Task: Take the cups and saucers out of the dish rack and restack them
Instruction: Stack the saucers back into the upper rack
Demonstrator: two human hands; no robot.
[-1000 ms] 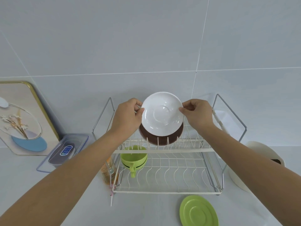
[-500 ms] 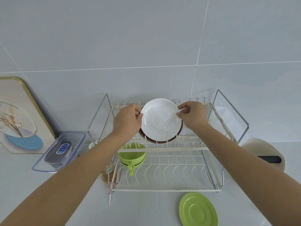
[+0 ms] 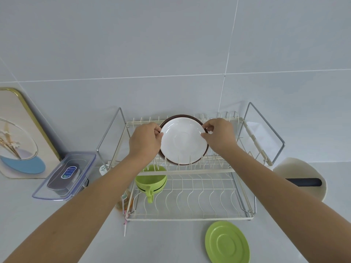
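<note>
Nearest me, a green saucer lay flat on the counter, just in front of the dish rack toward the right. On the rack's lower tier, at the left, a green cup sat among the wires with its handle toward me. Farther back, on the upper tier, the white saucer stood on edge between the prongs, with a brown saucer standing just behind it. My left hand pinched the white saucer's left rim and my right hand pinched its right rim, fingers curled at the edge. I judged this the step of drawing the white saucer from the rack. The next move called for lifting it straight up clear of the prongs, without dragging the brown one along, then laying it down by the green saucer.
</note>
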